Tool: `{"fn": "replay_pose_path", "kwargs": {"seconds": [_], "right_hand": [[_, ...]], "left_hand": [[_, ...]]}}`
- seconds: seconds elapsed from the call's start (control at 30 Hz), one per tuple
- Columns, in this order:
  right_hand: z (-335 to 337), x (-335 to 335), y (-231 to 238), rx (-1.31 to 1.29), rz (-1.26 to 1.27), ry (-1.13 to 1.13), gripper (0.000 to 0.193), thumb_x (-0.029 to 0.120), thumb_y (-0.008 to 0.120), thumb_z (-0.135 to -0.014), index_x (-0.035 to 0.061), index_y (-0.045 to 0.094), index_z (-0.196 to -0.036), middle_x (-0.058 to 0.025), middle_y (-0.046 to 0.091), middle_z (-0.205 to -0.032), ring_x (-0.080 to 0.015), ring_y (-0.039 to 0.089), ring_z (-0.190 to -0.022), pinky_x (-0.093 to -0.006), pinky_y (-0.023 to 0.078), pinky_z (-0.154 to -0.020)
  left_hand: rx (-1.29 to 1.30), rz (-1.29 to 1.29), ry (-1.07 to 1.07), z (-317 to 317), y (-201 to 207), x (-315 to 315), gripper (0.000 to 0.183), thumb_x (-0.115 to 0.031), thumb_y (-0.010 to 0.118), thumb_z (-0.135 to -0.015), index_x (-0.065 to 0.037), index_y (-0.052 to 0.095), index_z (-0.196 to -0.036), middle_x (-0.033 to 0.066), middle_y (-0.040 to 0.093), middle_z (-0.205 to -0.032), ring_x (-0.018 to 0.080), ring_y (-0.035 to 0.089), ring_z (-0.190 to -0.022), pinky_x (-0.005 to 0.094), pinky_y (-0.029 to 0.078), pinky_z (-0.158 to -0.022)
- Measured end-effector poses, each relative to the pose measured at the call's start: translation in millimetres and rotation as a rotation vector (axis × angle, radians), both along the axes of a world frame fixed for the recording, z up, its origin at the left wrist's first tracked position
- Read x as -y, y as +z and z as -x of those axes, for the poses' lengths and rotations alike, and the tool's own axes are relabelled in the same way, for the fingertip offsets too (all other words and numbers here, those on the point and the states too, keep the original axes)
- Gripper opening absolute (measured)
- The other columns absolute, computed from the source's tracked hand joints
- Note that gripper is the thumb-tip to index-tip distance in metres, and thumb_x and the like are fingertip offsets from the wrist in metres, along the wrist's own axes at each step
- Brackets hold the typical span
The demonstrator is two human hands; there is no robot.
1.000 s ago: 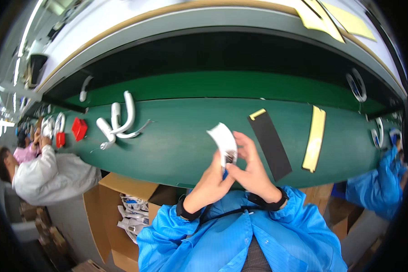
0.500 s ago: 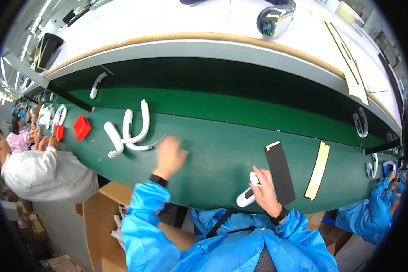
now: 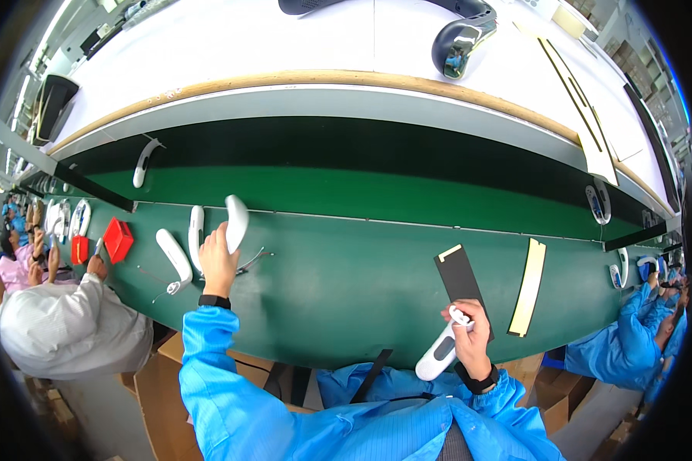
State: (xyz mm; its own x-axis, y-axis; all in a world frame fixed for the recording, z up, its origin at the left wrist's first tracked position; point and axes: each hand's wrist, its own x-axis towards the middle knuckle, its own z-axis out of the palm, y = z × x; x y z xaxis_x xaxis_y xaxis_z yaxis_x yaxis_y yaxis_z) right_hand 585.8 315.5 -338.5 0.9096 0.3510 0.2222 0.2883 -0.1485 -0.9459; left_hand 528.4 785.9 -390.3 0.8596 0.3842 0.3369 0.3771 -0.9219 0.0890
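Note:
My left hand point(image 3: 219, 263) is closed around the lower end of a white curved shell point(image 3: 237, 221), which stands up from it and is slightly blurred. Beside that hand, a second white curved piece point(image 3: 196, 230) and a white curved arm with loose wires point(image 3: 174, 255) lie on the green bench. Thin wires point(image 3: 255, 261) show just right of my left wrist. Near the bench's front edge, my right hand point(image 3: 475, 332) grips a white curved piece with a grey oval panel point(image 3: 440, 355), tilted down to the left.
A black strip point(image 3: 460, 275) and a yellow strip point(image 3: 529, 284) lie to the right. Red bins point(image 3: 118, 240) stand at the left, near a co-worker in white point(image 3: 73, 326). A raised white shelf point(image 3: 323, 46) with a dark curved device point(image 3: 457, 46) spans the back.
My left hand has moved left and taken hold of a white curved shell that lay on the bench, lifting it. My right hand has turned, still holding its white piece.

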Motion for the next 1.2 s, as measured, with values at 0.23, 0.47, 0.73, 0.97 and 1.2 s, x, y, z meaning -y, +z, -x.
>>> {"fn": "replay_pose_path", "kwargs": {"seconds": [0.23, 0.47, 0.73, 0.97, 1.2], "right_hand": [[-6.6, -26.9, 7.8, -0.397, -0.182, 0.282, 0.028, -0.004, 0.050, -0.081, -0.0012, 0.047, -0.109, -0.0133, 0.054, -0.098, -0.0205, 0.062, -0.083, -0.0309, 0.050, -0.072], [8.3, -73.3, 52.9, -0.480, -0.042, 0.705, 0.057, 0.009, 0.048, -0.089, 0.0030, 0.019, -0.138, -0.0091, 0.056, -0.088, -0.0151, 0.059, -0.073, -0.0284, 0.049, -0.065], [5.0, -31.9, 33.7, -0.594, 0.016, 0.642, 0.057, 0.022, 0.047, -0.092, 0.0024, 0.020, -0.138, -0.0069, 0.058, -0.083, -0.0122, 0.058, -0.064, -0.0261, 0.046, -0.058], [2.0, -8.4, 36.7, -0.610, -0.066, 0.572, 0.051, 0.022, 0.046, -0.092, 0.0017, 0.026, -0.134, -0.0073, 0.058, -0.085, -0.0121, 0.058, -0.064, -0.0256, 0.047, -0.058], [2.3, 15.0, 27.4, -0.677, -0.156, 0.485, 0.044, 0.020, 0.045, -0.093, 0.0001, 0.031, -0.129, -0.0063, 0.057, -0.083, -0.0116, 0.058, -0.066, -0.0249, 0.047, -0.059]], "left_hand": [[1.050, 1.015, 0.174, 27.8, 58.4, 115.7, 0.019, 0.000, 0.054, -0.080, 0.000, 0.053, -0.099, 0.0046, 0.052, -0.088, 0.0180, 0.052, -0.081, 0.0337, 0.043, -0.079], [0.897, 1.840, -0.067, 13.4, 77.8, 223.2, 0.013, -0.018, 0.053, -0.089, -0.006, 0.047, -0.086, 0.0035, 0.043, -0.076, 0.0162, 0.046, -0.075, 0.0387, 0.040, -0.082], [0.678, 1.771, -0.313, -2.8, 97.7, 296.1, 0.009, -0.011, 0.055, -0.085, -0.005, 0.048, -0.086, 0.0063, 0.046, -0.076, 0.0185, 0.047, -0.076, 0.0400, 0.038, -0.084], [0.580, 1.749, -0.497, -19.7, 101.1, 316.8, 0.007, -0.007, 0.055, -0.082, -0.003, 0.048, -0.082, 0.0083, 0.047, -0.072, 0.0196, 0.049, -0.071, 0.0399, 0.042, -0.080], [0.368, 1.770, -0.604, -34.3, 108.6, 340.9, 0.011, -0.008, 0.059, -0.080, -0.002, 0.050, -0.080, 0.0100, 0.052, -0.071, 0.0180, 0.051, -0.067, 0.0377, 0.047, -0.077]]}}
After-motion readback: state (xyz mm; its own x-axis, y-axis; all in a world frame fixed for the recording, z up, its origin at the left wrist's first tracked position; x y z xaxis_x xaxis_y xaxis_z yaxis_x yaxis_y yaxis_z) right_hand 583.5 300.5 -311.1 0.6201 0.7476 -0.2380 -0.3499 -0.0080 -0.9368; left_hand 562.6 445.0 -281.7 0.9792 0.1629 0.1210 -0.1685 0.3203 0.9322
